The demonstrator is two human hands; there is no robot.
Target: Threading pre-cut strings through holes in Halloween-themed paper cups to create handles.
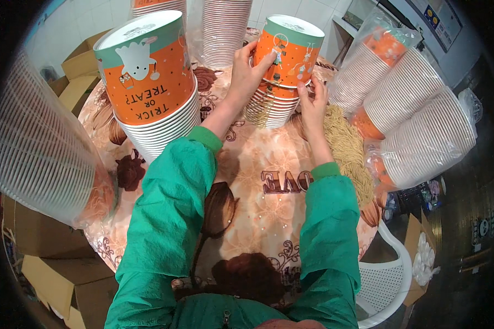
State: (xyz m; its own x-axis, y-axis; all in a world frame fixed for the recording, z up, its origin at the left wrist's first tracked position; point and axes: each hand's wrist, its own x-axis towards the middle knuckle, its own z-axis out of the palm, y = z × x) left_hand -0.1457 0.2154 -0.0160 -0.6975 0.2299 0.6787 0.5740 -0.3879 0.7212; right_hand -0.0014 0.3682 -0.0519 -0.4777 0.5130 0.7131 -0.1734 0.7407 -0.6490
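An orange paper bucket [282, 60] with a green band and Halloween drawings stands upside down on top of a stack of nested buckets [271, 112]. My left hand [247, 74] grips its left side, with the thumb across the printed front. Around the lower right rim, the fingers of my right hand [313, 101] are bent against the bucket. Thin yellowish strands hang over the left part of the stack below. Right of the stack lies a bundle of tan cord [343, 145], close to my right wrist.
A taller stack topped by an orange bucket [142, 71] stands left of my left arm. Plastic-wrapped stacks [44, 148] line the left edge, and more wrapped stacks [403, 93] lean at the right. Cardboard boxes [55, 274] and a white chair [387, 274] flank the flowered tablecloth [258, 164].
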